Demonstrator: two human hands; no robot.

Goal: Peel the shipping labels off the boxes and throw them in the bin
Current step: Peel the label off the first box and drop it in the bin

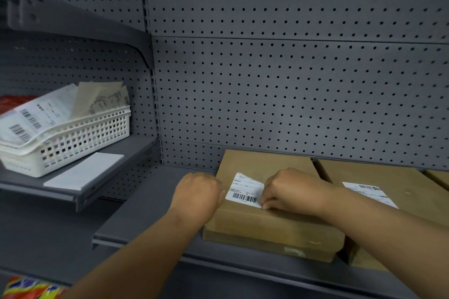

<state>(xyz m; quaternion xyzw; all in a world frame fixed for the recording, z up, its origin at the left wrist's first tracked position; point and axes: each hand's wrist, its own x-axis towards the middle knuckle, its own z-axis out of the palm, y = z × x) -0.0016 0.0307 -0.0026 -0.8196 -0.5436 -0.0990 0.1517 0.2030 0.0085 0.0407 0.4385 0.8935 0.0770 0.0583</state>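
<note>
A flat brown cardboard box (267, 223) lies on the grey shelf (150, 206). A white shipping label (245, 190) with a barcode is stuck on its top, its far corner lifted. My right hand (294, 189) pinches the label's right edge with curled fingertips. My left hand (198, 195) grips the box's left edge, fingers curled down. A second brown box (410, 184) with its own label (369, 192) lies to the right, partly behind my right forearm. A white mesh basket (80, 138) on the left shelf holds several peeled labels.
A white paper pad (85, 172) lies on the left shelf in front of the basket. Grey pegboard (291, 80) backs the shelves. A third brown box (439, 177) shows at the far right edge. Colourful packaging (29, 289) sits bottom left.
</note>
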